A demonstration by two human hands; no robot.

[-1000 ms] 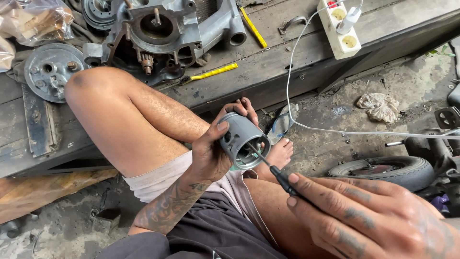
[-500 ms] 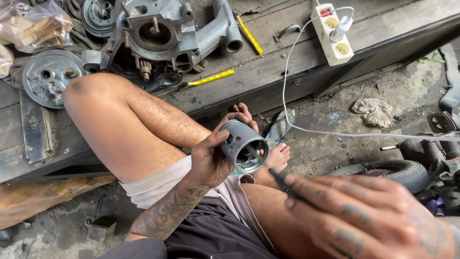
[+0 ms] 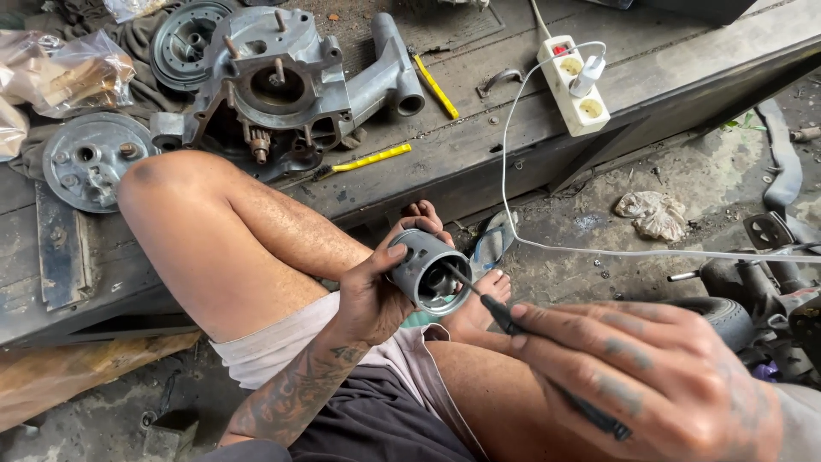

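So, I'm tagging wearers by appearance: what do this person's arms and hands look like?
Both are bare: no sleeves or gloves. The left forearm carries dark tattoos up to the left hand. The right hand has faded tattoo marks across its fingers and back.

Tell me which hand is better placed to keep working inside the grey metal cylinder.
Right. The right hand grips the thin black tool, whose tip already sits in the grey metal cylinder. The left hand is wrapped around that cylinder, steadying it.
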